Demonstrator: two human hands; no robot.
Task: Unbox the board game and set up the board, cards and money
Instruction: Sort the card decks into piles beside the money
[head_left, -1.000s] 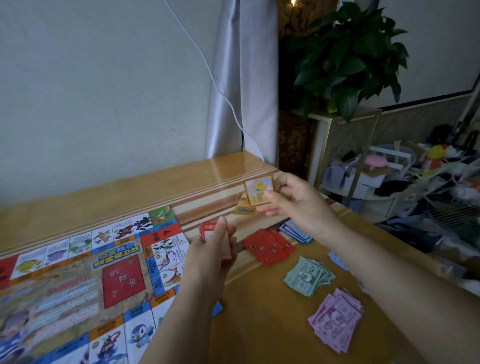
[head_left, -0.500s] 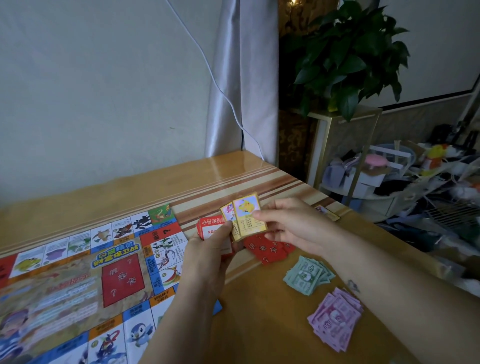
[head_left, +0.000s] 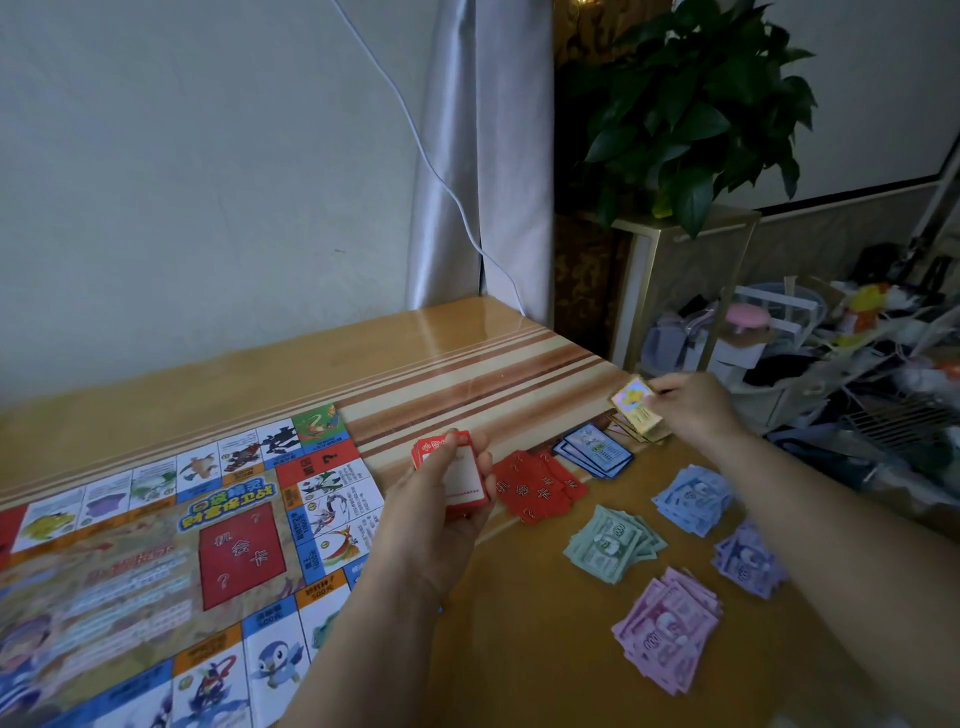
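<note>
While gripping a red-edged deck (head_left: 457, 475) in L hand (head_left: 441, 519), fingers curled round it & thumb at top edge, pinching one yellow card (head_left: 635, 408) in R hand (head_left: 693, 410) btw thumb & fingertips. Holding that card tilted, just above a small yellow pile (head_left: 631, 435) at far R edge of table (head_left: 363, 374); can't tell if touching pile. Holding deck in air just R of board (head_left: 156, 545), white face w/ red border up.

Laid flat & open on L part of table: board, w/ red rectangle printed near centre. Spread on table btw hands: red cards (head_left: 535, 488), backs up, overlapping. Just beyond those, beside yellow pile: blue-edged cards (head_left: 597, 453), fanned.

Nearer, in loose heaps apart from each other: green money (head_left: 610, 543), blue money (head_left: 691, 499), purple money (head_left: 748, 558) close by R forearm, pink money (head_left: 667, 629) nearest.

Behind table: white wall, grey curtain (head_left: 467, 156), white cable (head_left: 441, 176) hanging down toward far table edge. Off to R: leafy plant (head_left: 691, 104) on gold-framed stand (head_left: 680, 270), cluttered rack (head_left: 831, 353) beside it.
</note>
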